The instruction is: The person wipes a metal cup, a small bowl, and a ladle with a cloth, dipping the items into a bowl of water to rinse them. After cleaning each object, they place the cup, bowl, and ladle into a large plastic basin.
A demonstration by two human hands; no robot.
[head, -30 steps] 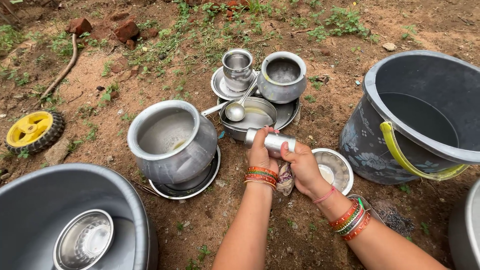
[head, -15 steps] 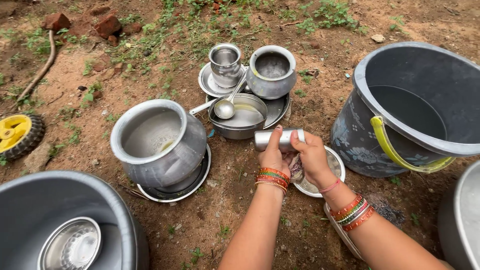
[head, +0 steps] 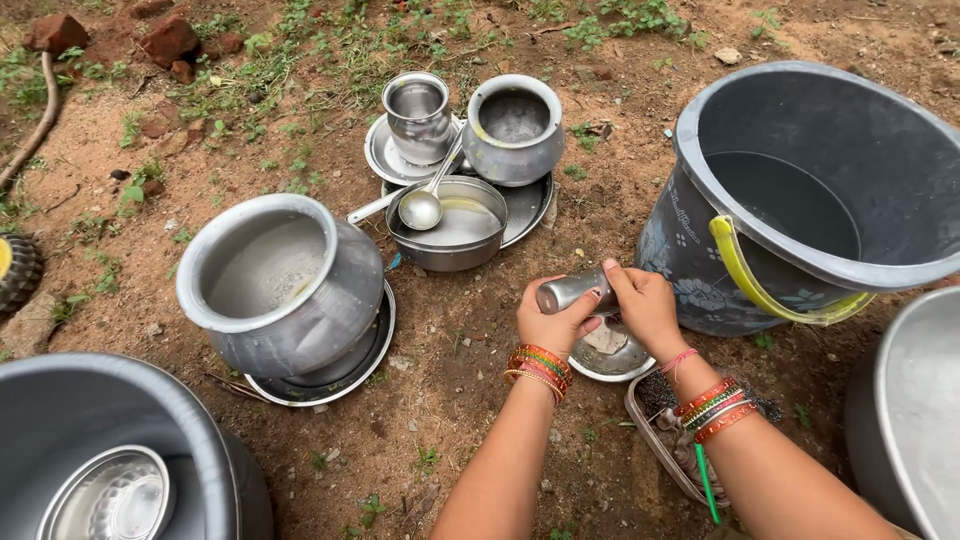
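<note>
My left hand (head: 551, 322) and my right hand (head: 643, 305) both grip a small steel tumbler (head: 570, 293) held on its side above the bare dirt. Both wrists wear coloured bangles. Just under my hands a small steel bowl (head: 612, 358) sits on the ground with a pale scrap in it. A large round metal pot (head: 280, 285) stands on a steel plate (head: 352, 370) to the left of my hands.
Beyond my hands lie a shallow pan with a ladle (head: 425, 206), a steel cup (head: 418, 115) and a small round pot (head: 514, 126). A grey bucket (head: 800, 190) holding water stands right. A big basin (head: 120, 440) with a bowl lies lower left; another vessel (head: 915, 410) is lower right.
The view has slid so everything sits further left and up. My hands have lowered the tumbler toward the small bowl and turned it; the cloth no longer shows by my right hand.
</note>
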